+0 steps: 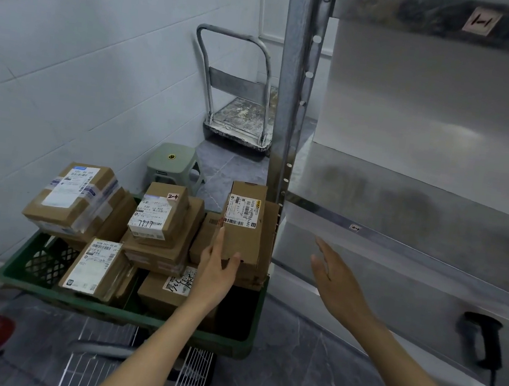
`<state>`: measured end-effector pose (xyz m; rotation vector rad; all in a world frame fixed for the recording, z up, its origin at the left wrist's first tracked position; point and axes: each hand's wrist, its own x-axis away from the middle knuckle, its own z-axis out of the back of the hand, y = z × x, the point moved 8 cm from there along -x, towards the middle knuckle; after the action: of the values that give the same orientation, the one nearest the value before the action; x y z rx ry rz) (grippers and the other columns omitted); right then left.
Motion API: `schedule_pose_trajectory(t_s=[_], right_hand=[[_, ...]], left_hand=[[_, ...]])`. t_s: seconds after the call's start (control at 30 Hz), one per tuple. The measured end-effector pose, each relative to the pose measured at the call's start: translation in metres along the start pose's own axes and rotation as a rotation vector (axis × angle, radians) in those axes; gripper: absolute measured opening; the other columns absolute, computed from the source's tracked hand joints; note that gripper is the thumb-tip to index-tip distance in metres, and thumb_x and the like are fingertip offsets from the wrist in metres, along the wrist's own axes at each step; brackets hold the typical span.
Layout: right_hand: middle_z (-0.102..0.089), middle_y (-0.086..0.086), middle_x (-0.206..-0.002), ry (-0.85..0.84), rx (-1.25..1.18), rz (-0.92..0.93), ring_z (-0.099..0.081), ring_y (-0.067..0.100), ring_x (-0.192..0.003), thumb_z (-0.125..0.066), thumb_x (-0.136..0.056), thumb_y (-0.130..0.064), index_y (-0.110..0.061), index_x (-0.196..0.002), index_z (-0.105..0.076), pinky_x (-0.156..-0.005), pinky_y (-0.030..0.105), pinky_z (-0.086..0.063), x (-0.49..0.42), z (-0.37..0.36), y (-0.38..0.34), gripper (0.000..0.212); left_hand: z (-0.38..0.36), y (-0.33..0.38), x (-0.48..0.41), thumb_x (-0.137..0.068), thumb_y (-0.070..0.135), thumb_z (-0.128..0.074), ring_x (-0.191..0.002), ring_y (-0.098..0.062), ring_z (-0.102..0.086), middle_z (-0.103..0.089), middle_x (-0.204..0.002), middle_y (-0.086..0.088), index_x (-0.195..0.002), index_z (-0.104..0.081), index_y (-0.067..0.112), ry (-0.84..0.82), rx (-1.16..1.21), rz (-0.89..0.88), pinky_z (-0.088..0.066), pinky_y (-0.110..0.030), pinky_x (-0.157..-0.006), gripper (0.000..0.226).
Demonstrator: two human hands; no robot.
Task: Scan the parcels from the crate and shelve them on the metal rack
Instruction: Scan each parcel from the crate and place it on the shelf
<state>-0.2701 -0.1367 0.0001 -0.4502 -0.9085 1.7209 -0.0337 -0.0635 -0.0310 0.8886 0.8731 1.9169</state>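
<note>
Beside the metal rack [405,183], the left hand [216,270] grips a parcel [245,223] above the crate [128,308] for scanning, while the right hand [336,280] hovers open, empty.

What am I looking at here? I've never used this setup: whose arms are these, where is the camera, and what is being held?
There is no machine. These are a person's bare hands, seen from a single wide-angle camera worn on the head and looking down. The left hand grips a tall cardboard parcel that stands at the right end of the green crate. The crate also holds more labelled parcels. The right hand is open and holds nothing, in front of the metal rack. A black barcode scanner lies on the rack's lower shelf.
</note>
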Motion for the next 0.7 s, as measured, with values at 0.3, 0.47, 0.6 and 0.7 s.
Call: schedule_pose_trajectory(t_s=[0.3,0.47,0.6,0.7], right_hand=[[-0.03,-0.003,-0.155,0.02,0.013,-0.033,-0.029,0.013,-0.14,-0.03,-0.1,-0.046,-0.023,-0.151,-0.025,-0.108,0.024,-0.02,-0.005,-0.004,0.008,0.056],[-0.031,-0.001,-0.155,0.046,0.018,-0.051,-0.03,0.014,-0.14,-0.031,-0.101,-0.046,-0.02,-0.151,-0.025,-0.112,0.027,-0.022,-0.005,0.0,0.007,0.056],[-0.03,0.0,-0.155,0.08,0.04,-0.057,-0.029,0.015,-0.141,-0.032,-0.102,-0.04,-0.018,-0.151,-0.024,-0.108,0.021,-0.017,0.0,0.005,0.004,0.054],[-0.03,0.001,-0.155,0.109,0.064,-0.069,-0.029,0.016,-0.141,-0.033,-0.103,-0.037,-0.017,-0.151,-0.025,-0.107,0.02,-0.016,0.007,0.011,0.002,0.052]], left_hand=[[-0.003,0.006,0.002,-0.1,0.037,-0.04,-0.135,-0.024,-0.033,-0.02,-0.154,-0.001,-0.15,-0.004,0.042,0.007,0.021,-0.032,-0.032,-0.038,-0.104,0.062],[0.001,0.008,0.007,-0.1,0.033,-0.042,-0.131,-0.017,-0.035,-0.023,-0.151,0.001,-0.147,-0.006,0.046,0.003,0.096,-0.078,-0.03,-0.027,-0.098,0.061],[0.008,0.017,0.016,-0.099,0.034,-0.043,-0.123,-0.006,-0.034,-0.026,-0.148,0.002,-0.14,-0.006,0.053,-0.001,0.11,-0.159,-0.03,-0.025,-0.099,0.059],[0.012,0.025,0.023,-0.099,0.035,-0.043,-0.123,-0.004,-0.031,-0.024,-0.151,0.003,-0.14,-0.005,0.054,-0.009,0.086,-0.219,-0.029,-0.025,-0.098,0.059]])
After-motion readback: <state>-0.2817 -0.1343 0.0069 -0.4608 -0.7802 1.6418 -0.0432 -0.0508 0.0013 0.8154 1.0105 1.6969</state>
